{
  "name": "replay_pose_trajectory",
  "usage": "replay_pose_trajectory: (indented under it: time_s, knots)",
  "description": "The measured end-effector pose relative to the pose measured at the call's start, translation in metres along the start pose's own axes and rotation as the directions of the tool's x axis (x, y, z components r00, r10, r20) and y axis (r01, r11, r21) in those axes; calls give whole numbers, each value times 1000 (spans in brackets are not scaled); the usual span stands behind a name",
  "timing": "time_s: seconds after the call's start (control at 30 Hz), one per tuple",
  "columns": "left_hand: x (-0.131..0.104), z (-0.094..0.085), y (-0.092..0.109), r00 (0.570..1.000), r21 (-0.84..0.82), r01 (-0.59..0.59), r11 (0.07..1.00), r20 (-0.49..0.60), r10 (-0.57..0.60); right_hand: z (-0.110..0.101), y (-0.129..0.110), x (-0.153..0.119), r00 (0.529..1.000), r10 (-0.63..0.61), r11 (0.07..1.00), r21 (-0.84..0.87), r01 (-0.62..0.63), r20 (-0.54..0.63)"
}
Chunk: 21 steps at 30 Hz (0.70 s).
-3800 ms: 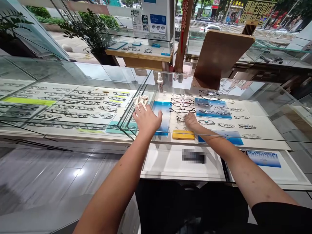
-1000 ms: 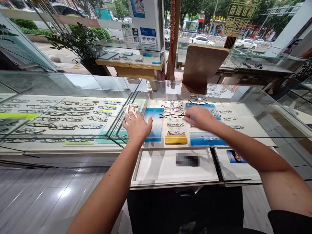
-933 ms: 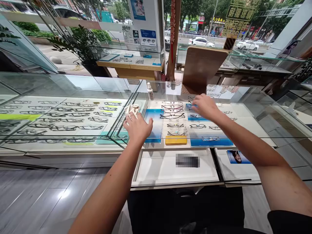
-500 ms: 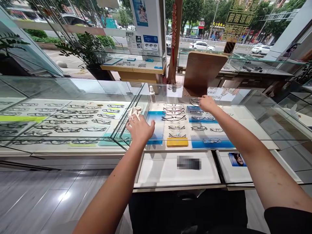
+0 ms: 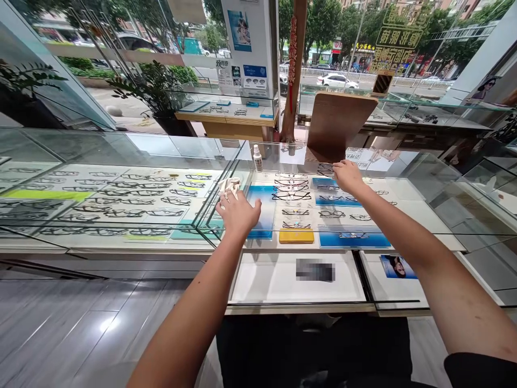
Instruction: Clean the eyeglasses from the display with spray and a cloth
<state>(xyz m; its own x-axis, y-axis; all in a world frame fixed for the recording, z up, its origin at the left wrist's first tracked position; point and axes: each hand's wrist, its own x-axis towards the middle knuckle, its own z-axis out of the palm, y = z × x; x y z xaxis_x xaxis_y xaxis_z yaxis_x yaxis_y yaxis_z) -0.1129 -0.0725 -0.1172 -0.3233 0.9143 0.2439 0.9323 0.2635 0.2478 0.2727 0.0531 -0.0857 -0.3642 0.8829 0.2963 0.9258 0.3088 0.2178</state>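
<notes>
My left hand (image 5: 240,216) rests over the glass counter with its fingers spread and thumb out. Its fingertips meet a crumpled white cloth (image 5: 230,186) on the glass top. Further right, my right hand (image 5: 348,177) has its fingers pinched together at a pair of eyeglasses (image 5: 325,170) with dark frames, near the counter's far side. Part of these eyeglasses is hidden by the fingers. A small white spray bottle (image 5: 257,159) stands upright between the two hands, towards the back.
Rows of eyeglasses (image 5: 135,193) lie inside the glass showcase, left and centre. A brown board (image 5: 340,125) leans upright behind the counter. Below the glass are a yellow case (image 5: 296,236) and blue display cards (image 5: 262,210). A drawer-like white tray (image 5: 262,280) is nearest my body.
The whole view has shifted slightly, so the counter appears a little further right. Both hands stay at nearly the same places, by the cloth and the eyeglasses.
</notes>
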Motion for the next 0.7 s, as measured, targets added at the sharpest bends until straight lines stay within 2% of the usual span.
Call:
replay_pose_trajectory:
  time_s: [0.1, 0.17, 0.3, 0.43, 0.57, 0.7]
  knots:
    - [0, 1, 0, 1000, 3, 0, 1000, -6, 0, -25, -8, -19, 998, 22, 999, 36, -20, -60]
    - [0, 2, 0, 1000, -1, -1, 1000, -14, 1, -46, -18, -37, 988, -2, 995, 93, 16, -152]
    - [0, 2, 1, 1000, -2, 5, 1000, -5, -5, -92, -51, -86, 935, -93, 964, 205, 171, -344]
    - [-1, 1, 2, 1000, 8, 6, 1000, 11, -7, -125, -93, -143, 903, -220, 876, 334, 349, -368]
    - [0, 3, 1, 999, 8, 7, 1000, 36, -7, -130, -132, -194, 888, -375, 736, 496, 460, -267]
    - [2, 6, 0, 999, -6, 8, 1000, 46, -8, -101, -160, -220, 865, -467, 659, 581, 477, -180]
